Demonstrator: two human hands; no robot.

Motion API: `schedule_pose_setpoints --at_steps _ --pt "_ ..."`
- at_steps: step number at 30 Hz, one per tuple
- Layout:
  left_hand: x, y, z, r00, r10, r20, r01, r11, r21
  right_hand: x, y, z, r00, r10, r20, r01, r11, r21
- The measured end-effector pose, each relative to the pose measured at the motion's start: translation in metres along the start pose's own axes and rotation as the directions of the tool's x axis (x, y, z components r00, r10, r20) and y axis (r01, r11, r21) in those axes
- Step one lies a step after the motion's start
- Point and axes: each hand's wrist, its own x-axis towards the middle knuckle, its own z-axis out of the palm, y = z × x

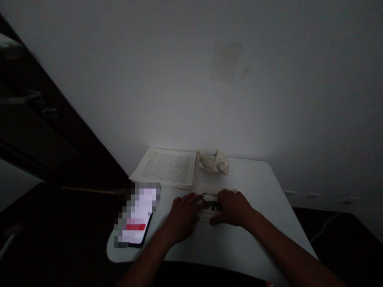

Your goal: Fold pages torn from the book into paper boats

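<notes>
A small sheet of printed paper (pixel 212 202) with a dark picture lies on the white table, between my two hands. My left hand (pixel 186 215) holds its left side, with the fingers reaching over the paper and the thumb nearer to me. On the other side, my right hand (pixel 233 207) grips the sheet with bent fingers at the far edge and the thumb at the near part. Both palms and the paper under them are hidden. Just beyond the hands sits a folded paper boat (pixel 214 162), made of printed paper.
A stack of printed pages (pixel 167 167) lies at the table's back left, against the wall. Nearer on the left is a lit phone (pixel 139 215), partly blurred out. The white table (pixel 257 179) has a rounded left corner. A cable (pixel 326 225) hangs at the right.
</notes>
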Motion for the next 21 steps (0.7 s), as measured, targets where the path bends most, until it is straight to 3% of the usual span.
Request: schedule_pose_setpoints --at_steps 21 --pt "0.001 0.000 -0.001 0.999 -0.020 0.028 0.021 1.000 -0.012 -0.011 0.016 -0.003 0.998 0.018 0.058 -0.019 1.000 0.016"
